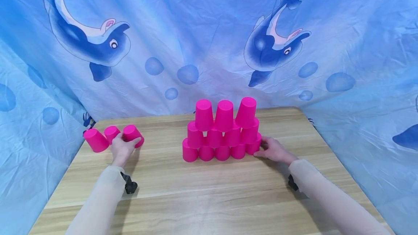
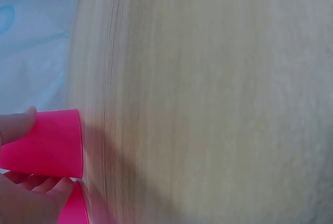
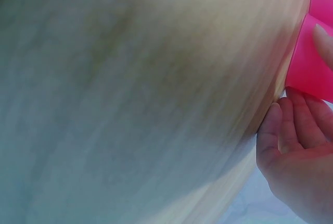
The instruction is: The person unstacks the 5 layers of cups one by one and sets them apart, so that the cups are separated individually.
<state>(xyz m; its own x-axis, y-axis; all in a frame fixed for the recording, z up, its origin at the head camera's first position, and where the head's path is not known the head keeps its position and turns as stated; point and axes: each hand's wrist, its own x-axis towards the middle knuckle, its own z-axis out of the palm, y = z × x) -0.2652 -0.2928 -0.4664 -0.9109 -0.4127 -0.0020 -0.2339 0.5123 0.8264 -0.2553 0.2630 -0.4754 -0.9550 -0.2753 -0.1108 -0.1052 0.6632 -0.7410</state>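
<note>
A stack of pink cups [image 1: 223, 130] stands upside down in three rows at the table's middle, widest at the bottom. My right hand [image 1: 261, 147] holds the bottom-right cup [image 1: 254, 147], thumb on one side and fingertips [image 3: 291, 125] on the other side of the cup [image 3: 312, 62]. At the far left, three more pink cups lie together on their sides. My left hand [image 1: 128, 143] grips the rightmost lying cup [image 1: 133, 134], which shows between thumb and fingers [image 2: 39, 190] as the gripped cup [image 2: 49, 143]. A second lying cup [image 2: 77, 208] peeks in below it.
The wooden table [image 1: 209, 191] stretches toward me in front of the stack. A blue dolphin-print cloth [image 1: 196, 39] hangs behind and to both sides. The other two lying cups [image 1: 96, 140] sit close to the table's left edge.
</note>
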